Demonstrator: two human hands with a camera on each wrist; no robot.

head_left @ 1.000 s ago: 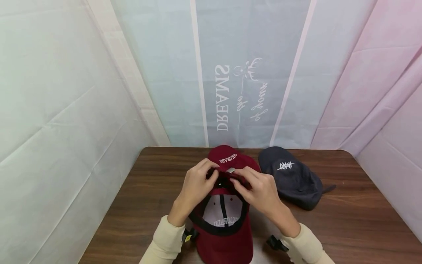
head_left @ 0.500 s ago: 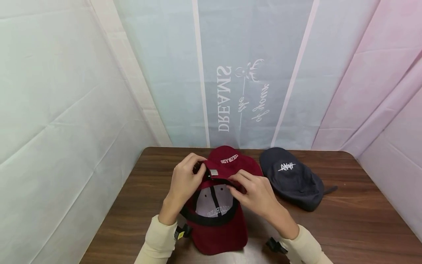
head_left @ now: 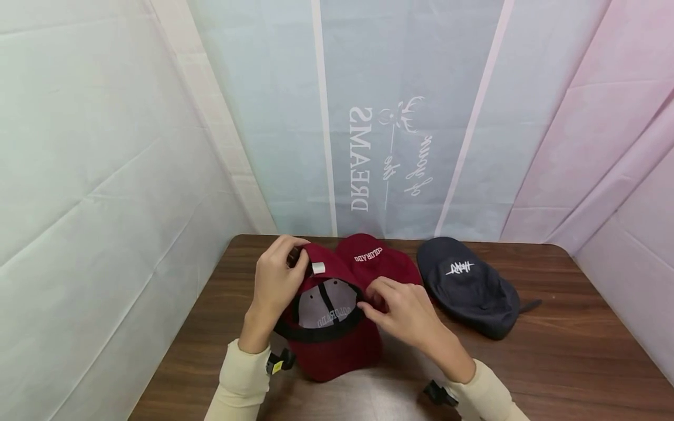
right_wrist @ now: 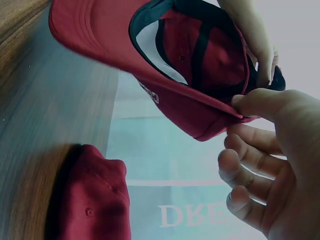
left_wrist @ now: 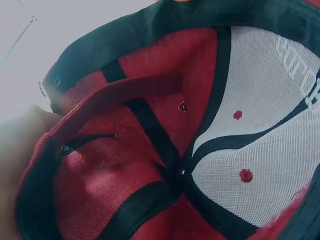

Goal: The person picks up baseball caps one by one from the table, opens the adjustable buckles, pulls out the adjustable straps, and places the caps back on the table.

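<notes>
Both hands hold a dark red baseball cap (head_left: pixel 337 355), its inside turned up and its brim toward the person. My left hand (head_left: pixel 274 275) grips the cap's back edge, near a small white tag (head_left: pixel 318 268). On the opposite side, my right hand (head_left: pixel 409 307) pinches the rim between thumb and forefinger; in the right wrist view, the other fingers (right_wrist: pixel 245 202) curl loosely below it. The left wrist view looks into the cap, with black seam tape, pale front panels (left_wrist: pixel 260 95) and a red strap (left_wrist: pixel 120 92) crossing the inside.
A second red cap (head_left: pixel 374 251) with white lettering lies behind the held one. To its right rests a dark navy cap (head_left: pixel 468 298) with white writing and a strap sticking out. Cloth backdrops (head_left: pixel 411 58) stand along the back and sides of the wooden table (head_left: pixel 574 351).
The held cap has moved left and away from the person. The left hand has moved left, spreading apart from the right hand and opening the cap wider.
</notes>
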